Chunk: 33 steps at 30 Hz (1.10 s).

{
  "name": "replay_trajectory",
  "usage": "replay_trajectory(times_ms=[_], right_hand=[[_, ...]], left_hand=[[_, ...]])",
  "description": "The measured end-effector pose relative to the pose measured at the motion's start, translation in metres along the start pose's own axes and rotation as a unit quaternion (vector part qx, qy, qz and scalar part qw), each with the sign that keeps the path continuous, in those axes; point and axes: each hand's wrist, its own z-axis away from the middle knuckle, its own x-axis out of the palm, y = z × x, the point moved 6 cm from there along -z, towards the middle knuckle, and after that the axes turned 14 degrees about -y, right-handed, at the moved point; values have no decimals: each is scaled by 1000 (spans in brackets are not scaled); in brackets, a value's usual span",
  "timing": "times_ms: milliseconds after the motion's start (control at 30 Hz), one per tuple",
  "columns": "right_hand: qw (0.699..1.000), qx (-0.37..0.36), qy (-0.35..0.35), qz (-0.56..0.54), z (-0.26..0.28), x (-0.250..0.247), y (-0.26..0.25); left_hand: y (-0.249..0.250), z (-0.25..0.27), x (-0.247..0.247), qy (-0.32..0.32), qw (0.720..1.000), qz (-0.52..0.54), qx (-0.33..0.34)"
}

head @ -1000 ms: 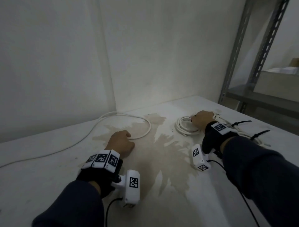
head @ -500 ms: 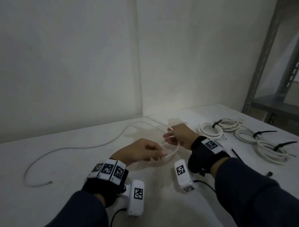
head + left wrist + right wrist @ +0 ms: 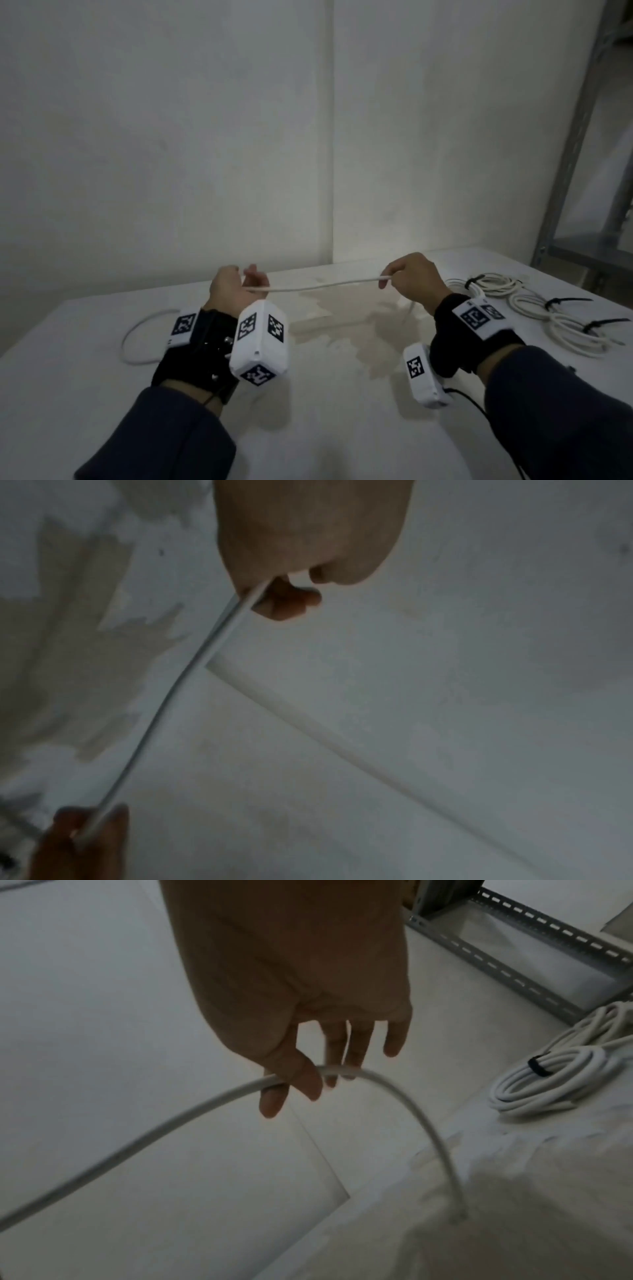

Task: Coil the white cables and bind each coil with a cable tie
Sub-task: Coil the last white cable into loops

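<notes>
A loose white cable (image 3: 322, 285) stretches in the air between both hands above the white table (image 3: 325, 428). My left hand (image 3: 236, 287) pinches it near the table's back left; in the left wrist view the cable (image 3: 192, 669) leaves its curled fingers (image 3: 284, 601). My right hand (image 3: 407, 277) pinches the cable between thumb and forefinger (image 3: 294, 1083), and a short end (image 3: 428, 1139) hangs down from it. The rest of the cable lies in a loop (image 3: 137, 339) on the table behind my left wrist. Three tied coils (image 3: 496, 284) with black cable ties (image 3: 561, 301) lie at the right.
A white wall (image 3: 239, 137) runs along the back of the table. A grey metal shelf frame (image 3: 579, 144) stands at the right, close to the coils (image 3: 548, 1085). A brownish stain (image 3: 352, 318) marks the table's middle.
Both hands have lifted off the table and moved apart, drawing a length of the loose cable taut between them. The head view has swung to the left.
</notes>
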Motion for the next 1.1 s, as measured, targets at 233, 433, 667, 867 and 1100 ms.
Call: replay_trajectory(times_ms=[233,433,667,867,1100], right_hand=[[967,56,-86,-234,14,49,12],[845,47,-64,-529,30,64,-12],[813,-28,-7,-582,29,53,-44],[848,0,-59,-526,18,89,-53],[817,77,-39,-571,14,130,-41]], left_hand=[[5,29,18,-136,889,-433,52],[39,47,68,-268,875,-384,124],[76,30,39,-154,954,-191,173],[82,2,-61,58,978,-170,109],[94,-22,-148,146,972,-168,77]])
